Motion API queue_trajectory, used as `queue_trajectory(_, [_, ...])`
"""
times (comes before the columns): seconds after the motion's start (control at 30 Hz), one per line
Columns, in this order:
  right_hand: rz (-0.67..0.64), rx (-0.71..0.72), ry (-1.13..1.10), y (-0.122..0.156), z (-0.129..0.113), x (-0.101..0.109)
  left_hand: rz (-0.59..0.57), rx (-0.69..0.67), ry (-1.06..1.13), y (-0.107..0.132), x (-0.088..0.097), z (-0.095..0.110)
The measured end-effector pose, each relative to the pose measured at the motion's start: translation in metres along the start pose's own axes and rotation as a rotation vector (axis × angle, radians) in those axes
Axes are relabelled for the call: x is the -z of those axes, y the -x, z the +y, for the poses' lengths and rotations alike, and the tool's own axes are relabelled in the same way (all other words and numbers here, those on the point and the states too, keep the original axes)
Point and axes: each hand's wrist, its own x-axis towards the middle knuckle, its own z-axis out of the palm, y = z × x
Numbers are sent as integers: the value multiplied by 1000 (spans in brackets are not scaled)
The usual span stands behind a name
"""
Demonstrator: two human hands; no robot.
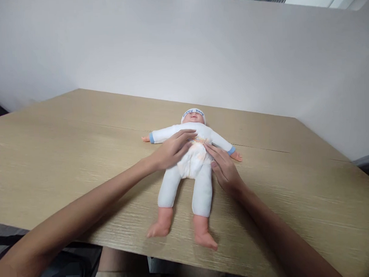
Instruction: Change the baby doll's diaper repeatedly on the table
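Observation:
A baby doll [199,132] lies on its back on the table, head away from me and bare feet toward me. It wears a white suit with blue cuffs and a white hat with blue lettering. Around its hips is a white diaper [190,164] with a coloured print at the waist. My left hand [174,149] rests on the left side of the doll's belly and diaper, fingers stretched out. My right hand [224,167] is at the diaper's right side, its fingers extended with the tips touching the waist. Neither hand grips anything that I can see.
The light wooden tabletop [82,150] has a thin seam running across behind and beside the doll. A pale partition [169,50] rises along the back and right. My legs and the table's near edge show at the bottom.

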Motion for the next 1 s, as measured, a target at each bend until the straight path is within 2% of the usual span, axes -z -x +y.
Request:
queue_trajectory(0.17, [82, -58, 49, -7, -12, 1, 39, 118, -188, 57, 23, -22])
queue_trajectory(0.23, [104, -73, 87, -16, -23, 0, 6, 202, -261, 68, 30, -31])
queue_trajectory(0.37, [165, -93, 198, -47, -47, -1, -35, 354, -352, 76, 38, -42])
queue_trajectory(0.47, [97, -45, 207, -79, -62, -5, -52, 407, -409, 80, 39, -47])
queue_trajectory(0.57, [-77, -27, 196, -107, -69, -13, -93, 471, -428, 85, 39, -52])
queue_trajectory(0.67, [-217, -107, 263, -122, -71, -23, -135, 562, -322, 85, 44, -55])
queue_trajectory(0.8, [-249, -177, 294, -125, -69, -30, -210, 749, -1, 74, 63, -57])
queue_trajectory(0.9, [-253, -194, 274, -123, -68, -32, -183, 746, 279, 57, 78, -56])
queue_trajectory(1.0, [-256, -197, 238, -123, -67, -31, -94, 707, 394, 31, 79, -48])
